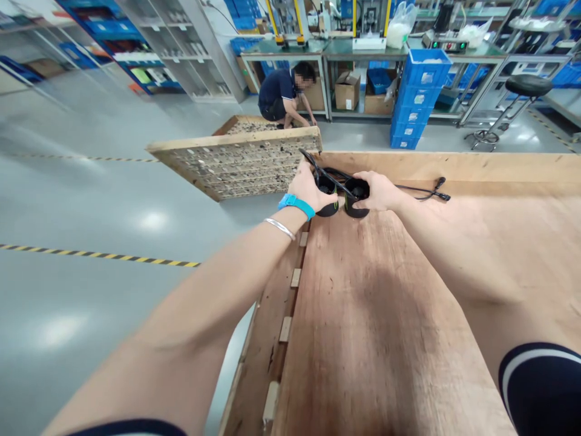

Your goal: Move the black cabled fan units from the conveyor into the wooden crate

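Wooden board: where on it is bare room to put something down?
Bare: the middle of the wooden board between the forearms, and the stretch right of the cable. Crowded: near the far rim, where left hand and right hand grip black round parts.

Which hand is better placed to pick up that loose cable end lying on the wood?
Probably the right hand. The cable end trails off on its side, just past the black disc it grips. The left hand holds the other disc, farther away.
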Demonstrator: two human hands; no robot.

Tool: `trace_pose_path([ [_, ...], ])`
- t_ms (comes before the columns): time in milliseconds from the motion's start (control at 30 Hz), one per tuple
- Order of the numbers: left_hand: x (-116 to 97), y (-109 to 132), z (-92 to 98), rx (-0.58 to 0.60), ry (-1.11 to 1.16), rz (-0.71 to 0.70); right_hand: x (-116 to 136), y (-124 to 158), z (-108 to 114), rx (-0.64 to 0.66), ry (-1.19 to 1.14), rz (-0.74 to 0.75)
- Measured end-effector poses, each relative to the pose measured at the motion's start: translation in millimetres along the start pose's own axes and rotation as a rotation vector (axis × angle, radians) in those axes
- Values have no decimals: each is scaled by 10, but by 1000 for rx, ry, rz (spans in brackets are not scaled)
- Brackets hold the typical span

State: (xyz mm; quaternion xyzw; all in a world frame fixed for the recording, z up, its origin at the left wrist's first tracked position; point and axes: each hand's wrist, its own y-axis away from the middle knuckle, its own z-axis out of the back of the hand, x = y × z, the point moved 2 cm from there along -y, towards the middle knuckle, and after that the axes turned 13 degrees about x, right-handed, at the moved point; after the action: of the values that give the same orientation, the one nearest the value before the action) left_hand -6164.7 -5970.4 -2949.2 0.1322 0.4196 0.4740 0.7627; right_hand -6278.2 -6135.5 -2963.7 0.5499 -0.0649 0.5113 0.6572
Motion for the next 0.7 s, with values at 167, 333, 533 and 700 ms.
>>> trace_pose_path([
  [167, -4, 14, 14, -13, 3, 9, -3, -6, -4, 23, -1, 0],
  [333, -2, 22, 4, -21, 17, 25, -12, -3, 5, 25, 1, -6],
  [533, -67, 95, 9, 23, -75, 96, -1, 25, -32, 13, -45, -33],
  [700, -115, 309, 110, 72, -66, 141, -52, 348, -110, -196, -171, -11],
])
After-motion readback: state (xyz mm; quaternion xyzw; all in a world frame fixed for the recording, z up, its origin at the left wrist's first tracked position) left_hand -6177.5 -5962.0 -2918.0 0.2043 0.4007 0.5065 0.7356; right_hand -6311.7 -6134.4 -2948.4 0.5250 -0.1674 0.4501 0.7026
